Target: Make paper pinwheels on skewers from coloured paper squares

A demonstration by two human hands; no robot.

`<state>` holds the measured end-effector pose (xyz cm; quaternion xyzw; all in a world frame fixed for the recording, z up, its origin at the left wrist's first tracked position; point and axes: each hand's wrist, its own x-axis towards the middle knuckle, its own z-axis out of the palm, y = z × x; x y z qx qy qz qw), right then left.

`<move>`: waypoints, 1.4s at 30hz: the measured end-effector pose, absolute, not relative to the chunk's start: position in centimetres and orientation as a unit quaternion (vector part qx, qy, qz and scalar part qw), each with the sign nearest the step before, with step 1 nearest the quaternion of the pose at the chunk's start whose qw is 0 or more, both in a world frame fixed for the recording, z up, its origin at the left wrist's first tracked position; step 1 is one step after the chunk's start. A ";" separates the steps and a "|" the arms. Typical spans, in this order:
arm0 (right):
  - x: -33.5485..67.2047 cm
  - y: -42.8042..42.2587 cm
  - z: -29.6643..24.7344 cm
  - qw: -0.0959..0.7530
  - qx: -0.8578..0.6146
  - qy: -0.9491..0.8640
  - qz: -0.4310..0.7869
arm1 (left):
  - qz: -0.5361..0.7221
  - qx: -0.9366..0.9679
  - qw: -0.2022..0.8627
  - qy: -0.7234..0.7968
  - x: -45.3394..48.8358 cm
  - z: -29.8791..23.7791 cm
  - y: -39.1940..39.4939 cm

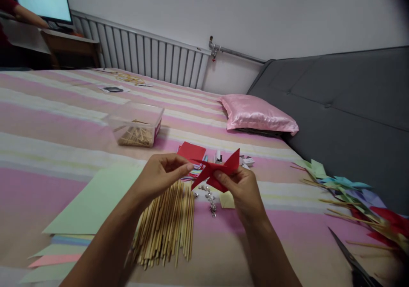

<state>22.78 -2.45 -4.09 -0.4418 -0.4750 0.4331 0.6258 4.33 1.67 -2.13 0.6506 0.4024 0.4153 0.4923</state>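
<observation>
A red paper pinwheel (214, 170) with cut, pointed flaps is held up over the bed. My right hand (247, 191) grips it from the right, thumb pressed on the front near its middle. My left hand (162, 172) pinches at a thin flap tip on the left side. Below my left hand lies a spread bundle of wooden sticks (166, 227). Small shiny metallic pieces (210, 199) lie under the pinwheel, beside a small yellowish paper (227, 200). Behind it sits a stack of red paper squares (191, 151), partly hidden by my left hand.
Coloured sheets (86, 201) lie at left, a clear plastic box (137, 127) with sticks inside beyond them. At right are finished paper pinwheels on sticks (361, 197) and scissors (349, 257). A pink pillow (258, 114) rests by the grey headboard (338, 91). A person's arm (30, 16) shows far left.
</observation>
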 end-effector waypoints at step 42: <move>23.6 -2.1 -4.5 0.622 -0.426 -0.439 0.489 | -0.036 0.738 0.244 0.628 0.5 -4.0 3.4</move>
